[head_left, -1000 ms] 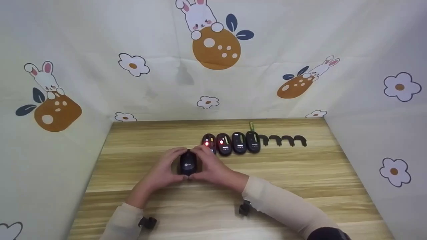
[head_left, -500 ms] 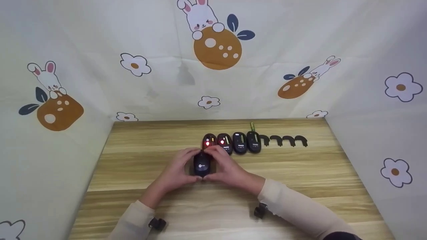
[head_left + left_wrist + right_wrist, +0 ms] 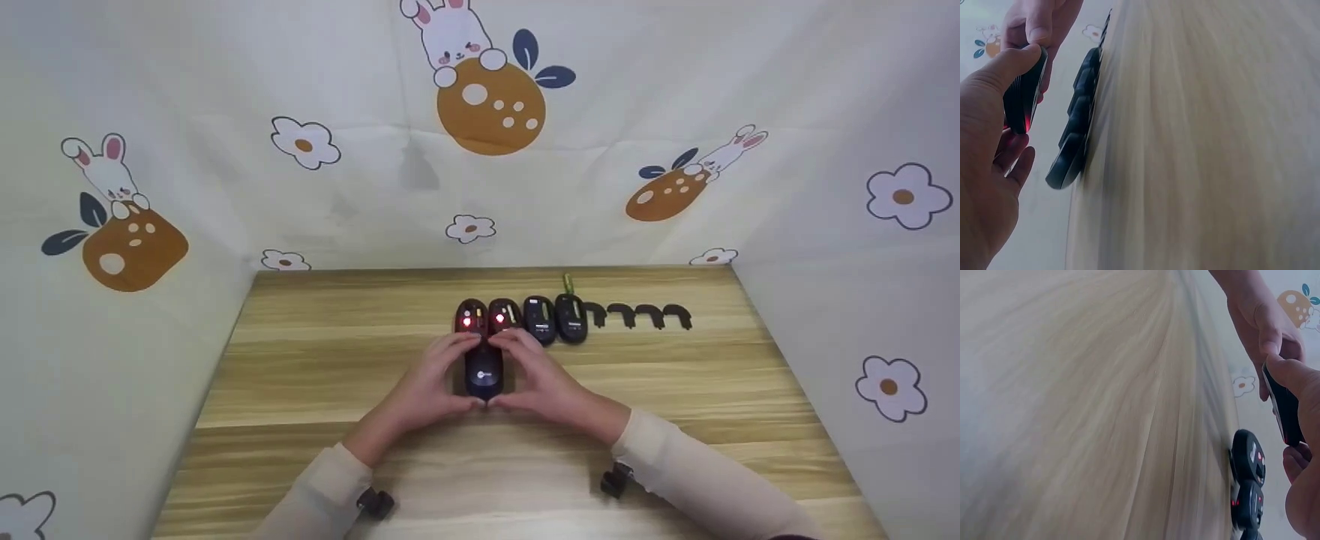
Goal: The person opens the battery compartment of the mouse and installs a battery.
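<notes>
A dark computer mouse with a small white logo on top is held between both hands, raised off the table in the wrist views. My left hand grips its left side, thumb at the near end and fingers at the far end. On the other side my right hand pinches the same two ends. In the left wrist view a red glow shows at the lower end of the mouse. Just beyond the hands lie several upturned mice in a row, two glowing red; the fingers partly cover the nearest ones.
Several curved black covers line up to the right of the row. A green battery lies behind the rightmost upturned mouse. The wooden table ends at a patterned cloth backdrop behind and at both sides.
Both hands have moved right together, carrying the held mouse from left of the row to in front of its two leftmost mice. The row and the covers stay in place.
</notes>
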Tool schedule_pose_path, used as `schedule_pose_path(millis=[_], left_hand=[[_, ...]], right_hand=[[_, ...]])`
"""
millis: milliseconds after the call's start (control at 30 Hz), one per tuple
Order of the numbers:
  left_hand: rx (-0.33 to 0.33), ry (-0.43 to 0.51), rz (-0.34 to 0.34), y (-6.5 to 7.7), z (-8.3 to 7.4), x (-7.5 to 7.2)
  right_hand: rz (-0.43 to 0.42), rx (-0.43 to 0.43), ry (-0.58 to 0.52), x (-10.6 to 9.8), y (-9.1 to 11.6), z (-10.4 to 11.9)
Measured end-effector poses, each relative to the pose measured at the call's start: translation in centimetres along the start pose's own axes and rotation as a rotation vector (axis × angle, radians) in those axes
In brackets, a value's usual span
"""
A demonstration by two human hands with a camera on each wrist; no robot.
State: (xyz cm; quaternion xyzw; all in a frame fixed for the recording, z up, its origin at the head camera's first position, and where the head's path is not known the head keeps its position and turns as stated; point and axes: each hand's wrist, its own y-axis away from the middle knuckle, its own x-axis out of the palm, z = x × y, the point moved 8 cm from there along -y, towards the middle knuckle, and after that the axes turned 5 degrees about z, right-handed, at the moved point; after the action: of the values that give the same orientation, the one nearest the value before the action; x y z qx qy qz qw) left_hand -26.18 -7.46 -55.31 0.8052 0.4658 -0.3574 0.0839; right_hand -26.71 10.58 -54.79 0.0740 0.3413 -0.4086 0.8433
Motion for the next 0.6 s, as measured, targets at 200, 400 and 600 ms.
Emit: schedule_pose_path(millis=[200,400,600], left_hand=[[-0.008,0.032,0.0,-0.6,-0.6,0.8],[0.017,0.027,-0.006,-0.8,-1.1,1.5],[0.042,0.041,-0.018,-1.1,-1.6,1.8]], right_hand=[[-0.005,-0.023,-0.002,-0.8,0.8,-0.3],[-0.005,0.001,-0.005,-1.3,1.7,-0.7],[-0.03,-0.018,0.002,-1.9,2.4,-0.6]])
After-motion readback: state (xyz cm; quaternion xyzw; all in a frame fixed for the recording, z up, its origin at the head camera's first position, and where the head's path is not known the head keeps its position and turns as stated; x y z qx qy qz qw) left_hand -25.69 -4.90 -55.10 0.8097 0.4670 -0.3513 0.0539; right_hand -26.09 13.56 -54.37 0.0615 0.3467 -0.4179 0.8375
